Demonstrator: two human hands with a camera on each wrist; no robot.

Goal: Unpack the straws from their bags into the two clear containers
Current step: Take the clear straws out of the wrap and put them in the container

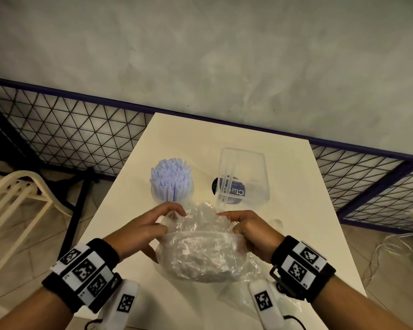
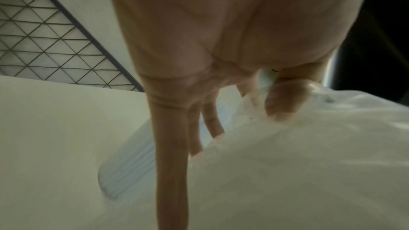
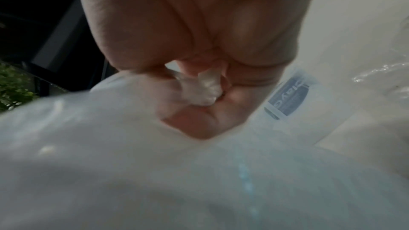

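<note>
On the white table (image 1: pixel 296 210) stands a clear container packed with pale blue straws (image 1: pixel 171 179), also in the left wrist view as ribbed straws (image 2: pixel 130 163). To its right is an empty clear container (image 1: pixel 243 177) with a dark label (image 3: pixel 287 99). In front of both, a crumpled clear plastic bag (image 1: pixel 200 248) hangs between my hands. My left hand (image 1: pixel 169 220) pinches its left top edge, thumb on the film (image 2: pixel 285 97). My right hand (image 1: pixel 229 221) grips the right edge, with plastic bunched inside its curled fingers (image 3: pixel 208 90). What the bag holds is unclear.
A flat piece of clear plastic (image 1: pixel 267 298) lies on the table's near right. A wire mesh fence (image 1: pixel 69 134) runs behind the table below a grey wall. A cream plastic chair (image 1: pixel 14 194) stands left; cables (image 1: pixel 391 246) lie on the floor right.
</note>
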